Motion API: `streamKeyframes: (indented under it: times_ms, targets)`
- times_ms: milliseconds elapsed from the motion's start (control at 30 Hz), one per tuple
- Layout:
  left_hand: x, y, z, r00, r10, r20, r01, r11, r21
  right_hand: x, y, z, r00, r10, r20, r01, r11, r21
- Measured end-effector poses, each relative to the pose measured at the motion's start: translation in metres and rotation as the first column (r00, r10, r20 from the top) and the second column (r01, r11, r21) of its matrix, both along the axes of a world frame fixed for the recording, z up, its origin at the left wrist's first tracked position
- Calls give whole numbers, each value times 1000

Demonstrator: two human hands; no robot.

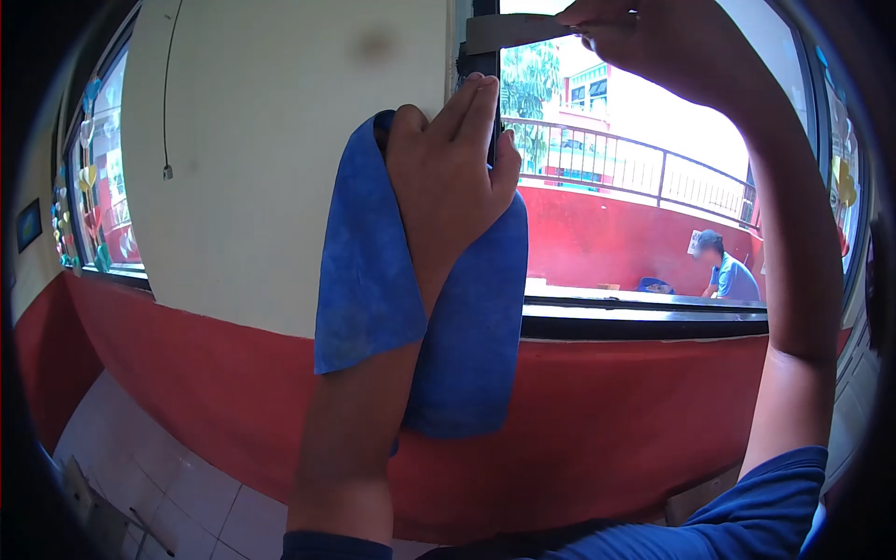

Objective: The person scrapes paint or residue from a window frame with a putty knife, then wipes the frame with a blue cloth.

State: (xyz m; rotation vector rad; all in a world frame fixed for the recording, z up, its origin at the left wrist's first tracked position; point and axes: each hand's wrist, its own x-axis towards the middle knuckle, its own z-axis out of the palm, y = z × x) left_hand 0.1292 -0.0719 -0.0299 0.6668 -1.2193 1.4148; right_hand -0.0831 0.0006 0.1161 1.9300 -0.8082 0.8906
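Observation:
My left hand (448, 173) is raised against the dark window frame at the left side of the window, its fingers pointing up along the frame. A blue cloth (367, 271) is draped over this hand and hangs down on both sides of the wrist, with its fold caught by the thumb or fingers. Higher up and to the right, my right hand (611, 33) pinches one end of a flat grey strip-like piece (518, 32). The other end of that piece meets the frame just above my left fingertips.
Beyond the glass are a railing (661, 177), a red wall (597, 233) and a seated person in blue (733, 277). A cord (166, 103) hangs on the cream wall (280, 168). Below runs a red wall band (597, 401); tiled floor (187, 495) lies lower left.

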Motion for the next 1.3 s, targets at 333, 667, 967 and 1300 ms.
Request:
streamKeyframes:
  times_ms: [333,667,967,1300]
  targets:
    - [2,14,0,999,-31,-8,31,999,16,-97,-36,-21,918,370,-145,-397,863,-312]
    - [0,21,149,959,283,-23,-271,887,-374,-180,2,-245,822,486,296,-510,860,5]
    - [-5,4,82,718,695,-27,-682,696,-224,-212,-76,-385,459,662,592,-888,367,277]
    - [-15,48,25,686,715,135,-726,683,75,-227,-86,-410,307,768,562,-909,62,413]
